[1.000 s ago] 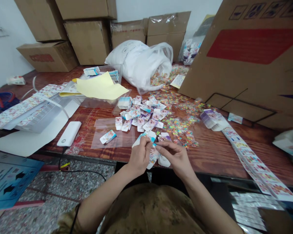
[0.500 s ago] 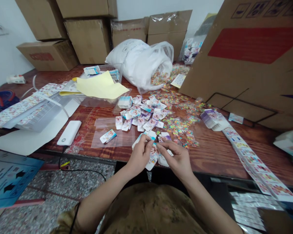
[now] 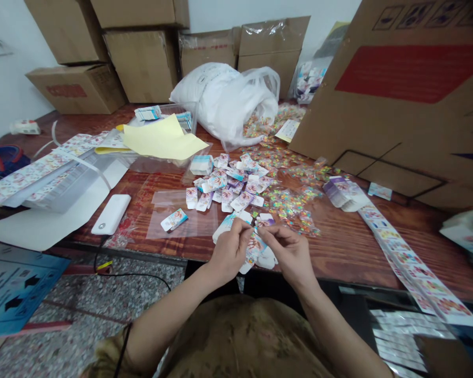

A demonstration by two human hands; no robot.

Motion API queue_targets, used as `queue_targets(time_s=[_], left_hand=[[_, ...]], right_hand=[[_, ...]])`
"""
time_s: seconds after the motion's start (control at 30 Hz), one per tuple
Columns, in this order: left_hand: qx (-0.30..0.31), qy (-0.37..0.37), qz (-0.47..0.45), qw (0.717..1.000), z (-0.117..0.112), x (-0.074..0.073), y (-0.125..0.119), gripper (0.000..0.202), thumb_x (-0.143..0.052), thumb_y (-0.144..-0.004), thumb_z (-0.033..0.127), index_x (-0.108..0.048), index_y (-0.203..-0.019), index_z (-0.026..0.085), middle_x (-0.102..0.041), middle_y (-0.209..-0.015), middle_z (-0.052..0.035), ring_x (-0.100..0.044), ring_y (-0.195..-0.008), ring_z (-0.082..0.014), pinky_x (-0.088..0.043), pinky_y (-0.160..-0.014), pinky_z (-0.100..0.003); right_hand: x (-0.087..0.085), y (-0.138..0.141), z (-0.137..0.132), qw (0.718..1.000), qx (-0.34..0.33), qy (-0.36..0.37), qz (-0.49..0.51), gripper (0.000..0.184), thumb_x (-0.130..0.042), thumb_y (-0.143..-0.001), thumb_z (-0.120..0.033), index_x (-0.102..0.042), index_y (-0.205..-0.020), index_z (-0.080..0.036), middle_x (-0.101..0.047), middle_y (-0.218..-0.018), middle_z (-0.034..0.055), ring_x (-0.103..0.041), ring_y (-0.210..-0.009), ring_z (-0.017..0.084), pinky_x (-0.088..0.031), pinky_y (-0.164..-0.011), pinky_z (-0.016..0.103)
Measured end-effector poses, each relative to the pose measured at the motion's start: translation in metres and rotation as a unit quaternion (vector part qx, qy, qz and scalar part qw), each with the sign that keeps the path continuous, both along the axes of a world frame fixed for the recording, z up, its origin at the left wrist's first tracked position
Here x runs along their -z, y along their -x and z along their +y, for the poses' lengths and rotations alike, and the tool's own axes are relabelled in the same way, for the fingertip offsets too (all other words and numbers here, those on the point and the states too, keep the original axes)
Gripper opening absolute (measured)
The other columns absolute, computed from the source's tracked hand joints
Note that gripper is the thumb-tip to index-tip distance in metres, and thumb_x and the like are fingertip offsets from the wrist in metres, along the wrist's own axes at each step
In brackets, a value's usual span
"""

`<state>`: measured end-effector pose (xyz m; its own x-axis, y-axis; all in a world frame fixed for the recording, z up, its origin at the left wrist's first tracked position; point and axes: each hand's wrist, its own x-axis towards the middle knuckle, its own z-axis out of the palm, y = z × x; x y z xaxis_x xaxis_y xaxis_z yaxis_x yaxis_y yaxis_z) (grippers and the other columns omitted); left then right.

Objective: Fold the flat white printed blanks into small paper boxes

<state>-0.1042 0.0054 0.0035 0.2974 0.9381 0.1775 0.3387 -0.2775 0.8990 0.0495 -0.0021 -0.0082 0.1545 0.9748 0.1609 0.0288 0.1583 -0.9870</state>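
Note:
Close to the table's front edge, a small white-and-blue printed box [image 3: 256, 245] is between my hands. My left hand [image 3: 232, 249] pinches its left side, thumb and forefinger pressed together. The fingertips of my right hand [image 3: 290, 251] pinch at its upper right edge; the exact grip is partly hidden. Beneath and behind the hands lie flat white box blanks [image 3: 223, 229] and a purple-printed one [image 3: 266, 219]. A pile of small boxes [image 3: 242, 200] spreads just beyond, and one more box [image 3: 174, 220] rests on a clear plastic sheet [image 3: 157, 210] to the left.
Small clear packets of coloured beads [image 3: 295, 202] spill from a white sack [image 3: 220, 100]. At right stand a big carton [image 3: 398, 121] and a long printed strip [image 3: 410, 257]. Leftward are a white power bank [image 3: 111, 214], yellow paper [image 3: 161, 137] and printed sheets [image 3: 43, 163].
The small box has turned and shifted slightly right between my fingers. Both hands have moved a little to the right, and my right fingertips have closed in at its upper edge.

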Motion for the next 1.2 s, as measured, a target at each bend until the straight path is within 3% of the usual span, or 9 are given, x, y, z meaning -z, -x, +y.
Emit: queue_targets(time_s=[0.4, 0.5, 0.63, 0.73, 0.83, 0.93, 1.03, 1.1, 1.2], left_hand=[[-0.013, 0.014, -0.005, 1.0, 0.0, -0.003, 0.001, 0.015, -0.037, -0.099, 0.034, -0.044, -0.095, 0.022, -0.052, -0.076, 0.002, -0.05, -0.069, -0.0143, -0.036, -0.067, -0.028], [-0.021, 0.028, -0.011, 0.999, 0.002, -0.003, 0.001, 0.014, -0.038, -0.098, 0.034, -0.043, -0.099, 0.022, -0.054, -0.08, 0.0008, -0.052, -0.07, -0.0145, -0.037, -0.067, -0.028], [-0.041, 0.065, -0.02, 0.997, 0.007, 0.005, 0.001, 0.016, -0.039, -0.098, 0.036, -0.044, -0.1, 0.022, -0.057, -0.079, 0.001, -0.055, -0.071, -0.015, -0.038, -0.067, -0.028], [-0.067, 0.092, -0.014, 0.993, 0.013, 0.015, 0.004, 0.022, -0.037, -0.098, 0.042, -0.045, -0.099, 0.022, -0.056, -0.076, 0.0017, -0.056, -0.071, -0.0156, -0.039, -0.067, -0.028], [-0.096, 0.082, 0.001, 0.992, 0.017, 0.023, 0.007, 0.029, -0.03, -0.1, 0.046, -0.046, -0.099, 0.022, -0.056, -0.077, 0.001, -0.056, -0.072, -0.016, -0.04, -0.068, -0.028], [-0.115, 0.061, 0.033, 0.991, 0.018, 0.024, 0.01, 0.033, -0.028, -0.1, 0.048, -0.046, -0.101, 0.021, -0.057, -0.077, 0.0008, -0.058, -0.073, -0.0166, -0.042, -0.07, -0.029], [-0.128, 0.034, 0.127, 0.983, 0.017, 0.025, 0.011, 0.031, -0.032, -0.1, 0.046, -0.047, -0.108, 0.02, -0.059, -0.077, 0.0001, -0.062, -0.075, -0.0184, -0.044, -0.072, -0.03], [-0.123, 0.005, 0.204, 0.971, 0.016, 0.029, 0.012, 0.027, -0.039, -0.099, 0.041, -0.049, -0.112, 0.02, -0.062, -0.086, -0.0026, -0.064, -0.08, -0.0199, -0.045, -0.074, -0.031], [-0.103, -0.028, 0.312, 0.944, 0.016, 0.039, 0.013, 0.024, -0.046, -0.097, 0.035, -0.051, -0.115, 0.02, -0.062, -0.105, -0.0069, -0.066, -0.09, -0.022, -0.048, -0.074, -0.031]], right_hand=[[-0.008, -0.013, 0.001, 0.972, -0.097, -0.154, -0.147, 0.017, -0.061, -0.09, -0.029, -0.075, -0.087, -0.022, -0.072, -0.079, 0.0037, -0.065, -0.074, 0.017, -0.051, -0.071, 0.032], [-0.004, -0.013, 0.001, 0.975, -0.105, -0.135, -0.143, 0.013, -0.068, -0.085, -0.031, -0.075, -0.089, -0.021, -0.072, -0.08, 0.0034, -0.065, -0.073, 0.017, -0.051, -0.069, 0.03], [0.009, -0.006, -0.001, 0.986, -0.106, -0.034, -0.122, 0.021, -0.07, -0.083, -0.038, -0.075, -0.093, -0.019, -0.073, -0.08, 0.0042, -0.064, -0.067, 0.016, -0.051, -0.063, 0.029], [0.02, 0.002, 0.003, 0.993, -0.087, 0.021, -0.078, 0.027, -0.07, -0.081, -0.042, -0.076, -0.093, -0.019, -0.074, -0.077, 0.005, -0.065, -0.064, 0.017, -0.053, -0.061, 0.03], [0.024, 0.001, 0.023, 0.998, -0.039, 0.024, -0.037, 0.029, -0.074, -0.076, -0.045, -0.077, -0.087, -0.019, -0.076, -0.08, 0.0058, -0.068, -0.071, 0.02, -0.056, -0.068, 0.034], [0.02, -0.009, 0.058, 0.999, 0.035, -0.01, -0.012, 0.04, -0.065, -0.083, -0.052, -0.074, -0.107, -0.021, -0.075, -0.097, 0.0083, -0.069, -0.083, 0.022, -0.056, -0.08, 0.04], [0.013, -0.016, 0.086, 0.987, 0.089, -0.068, -0.113, 0.066, -0.063, -0.083, -0.055, -0.052, -0.139, -0.022, -0.06, -0.13, 0.015, -0.066, -0.101, 0.026, -0.053, -0.089, 0.048], [0.011, -0.016, 0.091, 0.961, 0.113, -0.118, -0.221, 0.074, -0.068, -0.079, -0.052, -0.046, -0.142, -0.021, -0.051, -0.138, 0.0174, -0.058, -0.116, 0.03, -0.048, -0.097, 0.051], [0.015, -0.01, 0.079, 0.938, 0.104, -0.163, -0.286, 0.047, -0.061, -0.086, -0.043, -0.058, -0.129, -0.023, -0.061, -0.123, 0.0133, -0.06, -0.111, 0.026, -0.048, -0.096, 0.048]])
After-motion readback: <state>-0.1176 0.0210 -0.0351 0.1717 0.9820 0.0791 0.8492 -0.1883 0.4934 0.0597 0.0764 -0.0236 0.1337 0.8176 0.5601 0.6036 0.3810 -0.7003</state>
